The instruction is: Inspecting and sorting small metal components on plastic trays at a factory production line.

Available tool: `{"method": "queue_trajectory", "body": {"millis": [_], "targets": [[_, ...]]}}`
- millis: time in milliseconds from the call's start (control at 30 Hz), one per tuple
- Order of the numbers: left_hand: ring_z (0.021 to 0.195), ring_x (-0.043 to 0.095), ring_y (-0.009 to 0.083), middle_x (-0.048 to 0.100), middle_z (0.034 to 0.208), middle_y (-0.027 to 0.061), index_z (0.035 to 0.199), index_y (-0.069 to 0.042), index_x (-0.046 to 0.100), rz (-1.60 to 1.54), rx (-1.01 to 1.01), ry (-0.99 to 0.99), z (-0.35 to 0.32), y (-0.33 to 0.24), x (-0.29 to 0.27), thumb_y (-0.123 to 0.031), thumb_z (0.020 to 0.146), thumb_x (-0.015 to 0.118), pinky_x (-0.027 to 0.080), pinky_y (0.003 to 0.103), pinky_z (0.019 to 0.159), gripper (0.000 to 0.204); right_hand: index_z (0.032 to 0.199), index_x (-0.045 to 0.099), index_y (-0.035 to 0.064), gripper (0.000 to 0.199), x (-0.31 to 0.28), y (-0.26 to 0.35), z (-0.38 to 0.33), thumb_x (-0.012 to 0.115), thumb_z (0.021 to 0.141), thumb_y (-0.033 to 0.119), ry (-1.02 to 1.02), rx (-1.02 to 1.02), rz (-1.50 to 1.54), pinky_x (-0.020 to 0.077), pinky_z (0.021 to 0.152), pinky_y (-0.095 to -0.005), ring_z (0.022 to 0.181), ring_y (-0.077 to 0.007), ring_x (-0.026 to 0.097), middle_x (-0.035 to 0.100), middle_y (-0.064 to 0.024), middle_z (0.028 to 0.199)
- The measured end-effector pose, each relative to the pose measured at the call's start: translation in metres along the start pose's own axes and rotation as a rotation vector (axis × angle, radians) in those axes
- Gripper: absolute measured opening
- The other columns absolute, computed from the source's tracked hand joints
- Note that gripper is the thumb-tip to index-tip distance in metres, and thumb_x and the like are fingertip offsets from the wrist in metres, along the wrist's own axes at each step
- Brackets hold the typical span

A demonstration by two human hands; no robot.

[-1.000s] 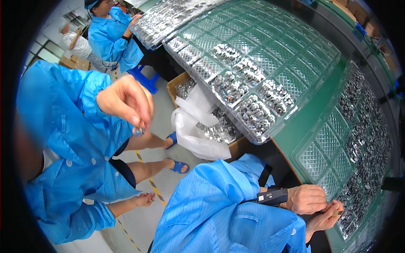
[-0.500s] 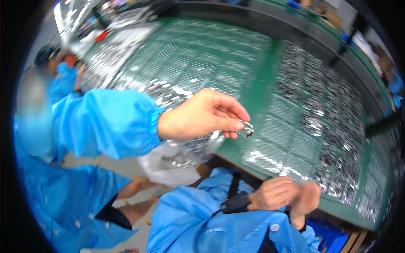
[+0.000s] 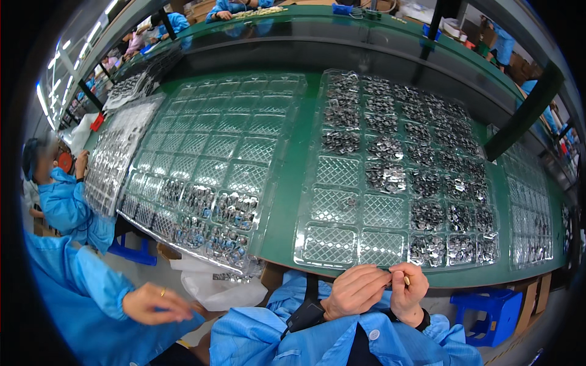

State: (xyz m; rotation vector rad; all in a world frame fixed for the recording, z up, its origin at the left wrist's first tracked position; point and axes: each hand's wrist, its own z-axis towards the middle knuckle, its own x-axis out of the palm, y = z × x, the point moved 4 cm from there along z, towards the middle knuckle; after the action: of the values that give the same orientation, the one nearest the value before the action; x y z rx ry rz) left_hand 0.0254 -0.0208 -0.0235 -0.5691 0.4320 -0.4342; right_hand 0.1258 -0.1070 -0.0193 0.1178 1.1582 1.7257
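My left hand (image 3: 357, 294) and my right hand (image 3: 409, 293) meet at the near edge of the green table, fingertips pinched together. Between them is something small, mostly hidden by the fingers; a yellowish bit shows by the right thumb. Just beyond my hands lies a clear plastic tray (image 3: 302, 235) with rows of compartments. Small shiny dark metal parts (image 3: 427, 249) fill its right and far compartments, while several near-left ones hold nothing or little. Left of it is another clear tray (image 3: 259, 235), with metal parts (image 3: 237, 210) in its near compartments.
A co-worker's blurred hand (image 3: 157, 304) with a ring hangs at lower left. Another person (image 3: 67, 195) works beyond, beside a whitish sheet of parts (image 3: 119, 155). A dark post (image 3: 528, 110) rises at right. Blue stools (image 3: 488, 314) stand below the table.
The view has swung, showing more table. The co-worker's hand, which held a small shiny metal part above the table, is now down at the lower left. My hands stay together.
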Motion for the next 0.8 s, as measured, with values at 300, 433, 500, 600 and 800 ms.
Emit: {"method": "queue_trajectory", "body": {"millis": [300,433,500,600,800], "targets": [[0.074,0.064,0.0266,0.064,0.080,0.0128,0.085,0.003,0.065,-0.073,-0.150,-0.004,0.006,0.001,0.000,0.006,0.064,0.065,0.053,0.036,0.070,0.021,0.089,0.059,0.0007,0.013,-0.004,-0.002,0.005,0.063,0.079,0.007,0.143,0.134,0.153,0.0466,0.054,-0.0250,0.060,-0.0168,0.062,0.063,-0.0088,0.071],[0.075,0.064,0.0281,0.065,0.080,0.0128,0.085,0.002,0.065,-0.056,-0.234,0.022,0.006,0.002,-0.003,0.006,0.064,0.065,0.053,0.035,0.070,0.021,0.093,0.060,0.0004,0.018,-0.003,0.004,0.010,0.065,0.077,0.005,0.241,0.337,0.273,0.0457,0.054,-0.0233,0.063,-0.0127,0.061,0.063,-0.0082,0.076],[0.077,0.064,0.0291,0.064,0.081,0.0125,0.086,0.001,0.066,-0.060,-0.292,0.016,0.004,0.002,-0.006,0.004,0.067,0.066,0.052,0.035,0.071,0.020,0.096,0.060,0.0007,0.019,-0.001,0.009,0.015,0.065,0.078,0.004,0.275,0.254,0.257,0.0435,0.053,-0.0215,0.063,-0.0106,0.060,0.062,-0.0078,0.078],[0.074,0.065,0.0280,0.064,0.080,0.0133,0.085,0.002,0.065,-0.062,-0.316,0.011,0.004,0.002,-0.008,0.004,0.067,0.066,0.053,0.033,0.066,0.018,0.096,0.060,0.0004,0.017,0.002,0.010,0.012,0.063,0.079,0.003,0.306,0.289,0.282,0.0430,0.052,-0.0209,0.062,-0.0098,0.059,0.063,-0.0072,0.080],[0.065,0.064,0.0232,0.065,0.079,0.0114,0.085,0.001,0.065,-0.009,-0.253,0.053,0.015,-0.003,-0.011,0.004,0.067,0.067,0.051,0.029,0.057,0.018,0.097,0.061,0.0011,0.016,0.001,0.011,0.014,0.061,0.082,0.003,0.221,0.236,0.319,0.0441,0.054,-0.0218,0.064,-0.0106,0.059,0.062,-0.0085,0.079]]}}
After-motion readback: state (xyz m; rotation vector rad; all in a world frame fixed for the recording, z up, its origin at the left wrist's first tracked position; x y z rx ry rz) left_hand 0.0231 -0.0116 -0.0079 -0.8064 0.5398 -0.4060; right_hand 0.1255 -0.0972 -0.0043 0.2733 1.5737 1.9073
